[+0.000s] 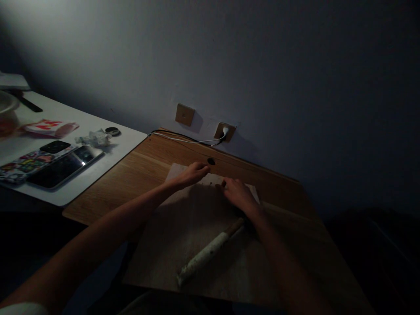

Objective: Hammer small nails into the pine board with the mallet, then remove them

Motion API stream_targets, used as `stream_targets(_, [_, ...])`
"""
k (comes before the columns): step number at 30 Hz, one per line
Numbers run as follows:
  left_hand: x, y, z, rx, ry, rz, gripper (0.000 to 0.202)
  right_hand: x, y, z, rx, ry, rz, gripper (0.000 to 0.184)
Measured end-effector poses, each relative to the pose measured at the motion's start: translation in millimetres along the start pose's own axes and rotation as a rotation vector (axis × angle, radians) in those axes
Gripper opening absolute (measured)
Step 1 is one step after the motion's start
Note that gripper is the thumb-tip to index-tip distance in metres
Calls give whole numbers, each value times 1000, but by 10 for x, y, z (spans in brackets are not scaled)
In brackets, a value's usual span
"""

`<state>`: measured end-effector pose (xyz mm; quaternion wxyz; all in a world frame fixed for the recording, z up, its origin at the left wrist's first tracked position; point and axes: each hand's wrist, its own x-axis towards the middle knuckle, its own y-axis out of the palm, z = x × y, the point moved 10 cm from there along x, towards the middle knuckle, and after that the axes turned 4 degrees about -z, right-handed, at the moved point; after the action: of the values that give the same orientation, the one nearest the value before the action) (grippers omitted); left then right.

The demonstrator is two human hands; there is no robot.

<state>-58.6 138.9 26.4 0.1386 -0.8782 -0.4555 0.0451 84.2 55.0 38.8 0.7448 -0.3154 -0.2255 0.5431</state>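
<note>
A pale wooden board (177,236) lies on the brown wooden desk, with both hands at its far end. My left hand (196,172) is closed, fingers curled down near the board's far edge; whatever it may hold is hidden. Fingers bent together, my right hand (239,192) is low over the board, and I cannot make out what is in its grip. Small dark specks (210,183) show on the board between the hands. Nearer to me a stick-like tool with a pale wrapped handle (206,254) lies slantwise, its far end partly hidden by my right wrist.
A brown desk (114,181) meets a white table (127,142) on the left. That table carries a phone (65,168), a patterned case (31,164), crumpled plastic (95,138) and a red-white packet (50,127). Cables (183,139) run to a wall socket (225,131).
</note>
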Motion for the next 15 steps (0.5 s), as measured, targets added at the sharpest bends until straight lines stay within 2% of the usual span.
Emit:
stream_targets(3, [15,98,209,-444,-220,41,24,-20,35,60,-5,-17,12,21])
stream_targets(5, [0,123,260,-502,-269,67,23,-5,11,108,45,-27,4,18])
stream_targets(7, [-12,79,214,-356,-197,78,26,14,-37,148,137,-29,-3,13])
stream_targets(9, [-29,44,101,-93,-53,88,23,12,-83,173,265,-18,13,12])
stream_targets(12, [-69,121,-20,256,118,136,13,-45,-123,193,452,3,72,21])
stream_targets(15, [-76,213,-28,436,166,156,15,-122,-108,176,528,21,124,26])
